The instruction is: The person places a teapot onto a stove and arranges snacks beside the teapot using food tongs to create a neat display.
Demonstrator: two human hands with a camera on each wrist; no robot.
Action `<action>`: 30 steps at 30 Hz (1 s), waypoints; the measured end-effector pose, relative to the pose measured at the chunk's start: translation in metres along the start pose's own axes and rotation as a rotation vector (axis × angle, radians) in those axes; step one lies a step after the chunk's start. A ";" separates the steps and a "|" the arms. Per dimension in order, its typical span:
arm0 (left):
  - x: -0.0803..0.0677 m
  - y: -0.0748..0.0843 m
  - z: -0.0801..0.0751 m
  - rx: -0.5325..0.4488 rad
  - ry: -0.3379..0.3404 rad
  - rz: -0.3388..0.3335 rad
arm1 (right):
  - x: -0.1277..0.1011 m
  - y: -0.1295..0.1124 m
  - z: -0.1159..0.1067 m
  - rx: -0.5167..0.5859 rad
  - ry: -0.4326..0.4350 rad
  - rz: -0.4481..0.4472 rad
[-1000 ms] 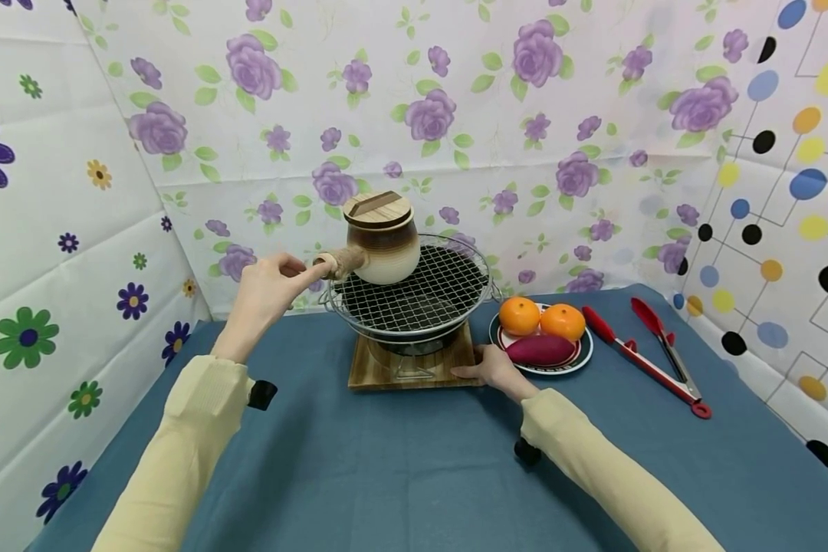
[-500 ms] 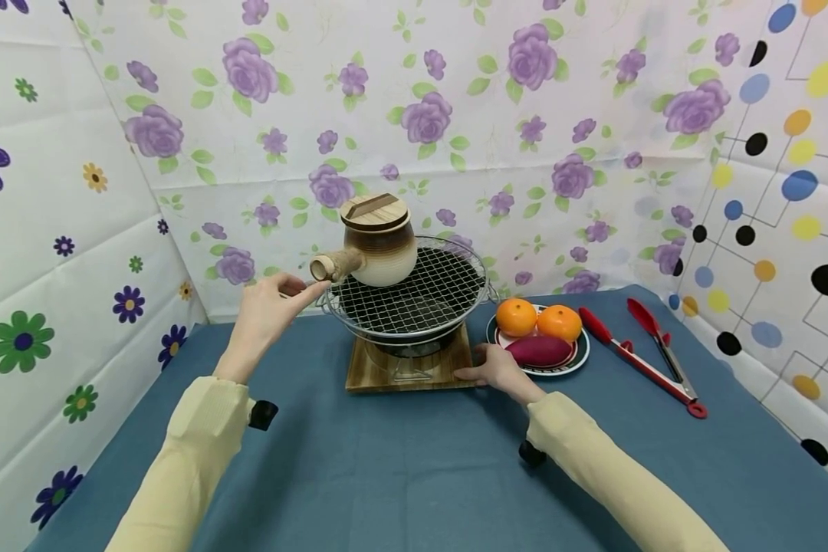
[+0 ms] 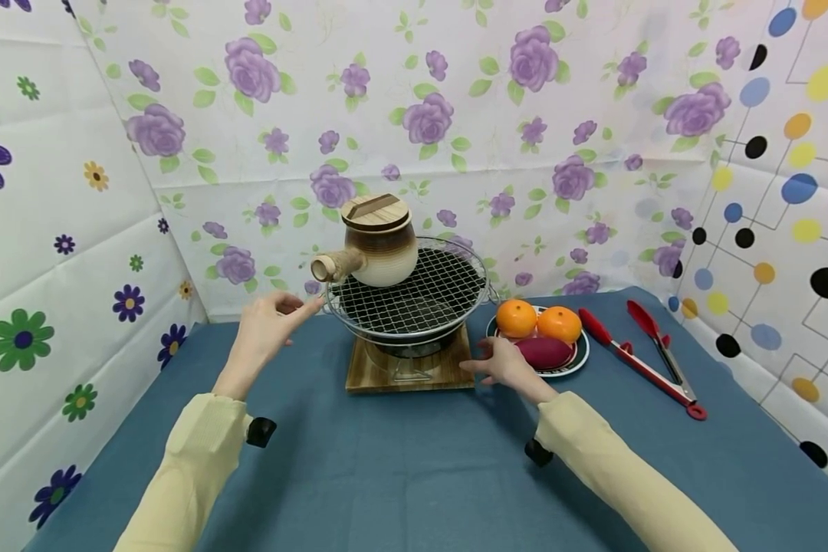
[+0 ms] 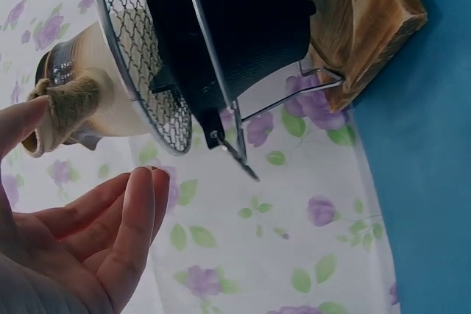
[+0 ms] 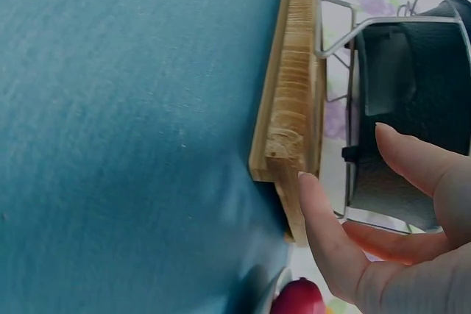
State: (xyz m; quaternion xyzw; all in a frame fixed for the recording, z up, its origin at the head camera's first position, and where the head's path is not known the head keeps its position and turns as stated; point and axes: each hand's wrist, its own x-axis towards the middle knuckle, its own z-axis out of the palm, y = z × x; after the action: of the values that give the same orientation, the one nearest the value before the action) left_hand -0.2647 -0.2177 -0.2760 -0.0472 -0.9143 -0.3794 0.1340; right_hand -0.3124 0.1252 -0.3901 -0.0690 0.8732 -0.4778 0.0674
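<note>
A teapot [image 3: 393,261] with a brown-to-cream body, wooden lid and rope-wrapped side handle [image 3: 338,265] sits on the wire mesh of a round black grill [image 3: 431,303]. Under the grill lies a wooden board [image 3: 369,376]. My left hand [image 3: 265,328] hovers just below and left of the handle, holding nothing; its thumb [image 4: 26,119] overlaps the handle in the left wrist view. Beside the board's right edge is my right hand [image 3: 509,363], fingers loosely spread, one fingertip [image 5: 309,185] right at the wood.
Right of the grill, a plate [image 3: 567,369] bears two oranges [image 3: 559,323] and a purple sweet potato-like item [image 3: 543,352]. Farther right, red-tipped tongs [image 3: 652,372] lie on the blue tablecloth [image 3: 400,475]. Floral sheets [image 3: 262,153] hang behind and left.
My left hand has let go of the teapot handle and dropped slightly below it. The right hand has eased off the board's edge a little to the right, its fingers loosening.
</note>
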 end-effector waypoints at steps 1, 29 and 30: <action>-0.001 -0.001 0.001 -0.004 -0.001 -0.004 | -0.001 -0.001 -0.001 0.003 0.001 -0.002; -0.001 -0.057 0.036 -0.259 -0.221 -0.261 | -0.016 -0.001 -0.049 0.135 0.012 -0.029; -0.001 -0.058 0.038 -0.266 -0.230 -0.270 | -0.017 0.000 -0.051 0.133 0.016 -0.024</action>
State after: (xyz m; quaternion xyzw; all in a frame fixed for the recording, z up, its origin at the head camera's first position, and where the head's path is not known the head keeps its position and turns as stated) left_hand -0.2828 -0.2320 -0.3409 0.0153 -0.8634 -0.5033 -0.0306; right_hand -0.3055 0.1706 -0.3619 -0.0710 0.8391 -0.5361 0.0591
